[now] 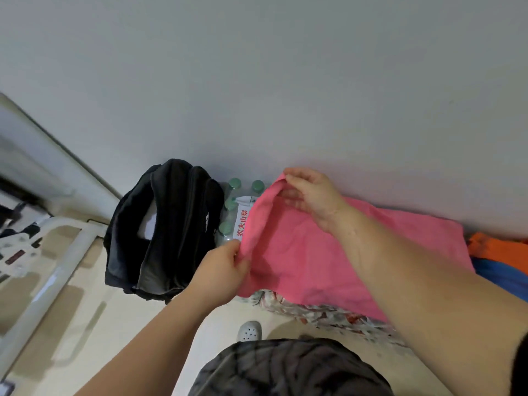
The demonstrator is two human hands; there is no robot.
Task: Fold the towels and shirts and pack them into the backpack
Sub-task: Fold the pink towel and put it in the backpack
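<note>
Head: pink cloth [308, 252] spans left grip [220, 270], right grip [311, 195].

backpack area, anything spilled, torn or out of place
Nothing stands out. The black backpack stands open by the wall beside a pack of water bottles, nothing spilled; the left hand and right hand hold the pink cloth by its edge.

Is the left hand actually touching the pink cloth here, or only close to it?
Touching. The head view shows the left hand pinching the left edge of the pink cloth, with the fabric bunched between thumb and fingers.
</note>
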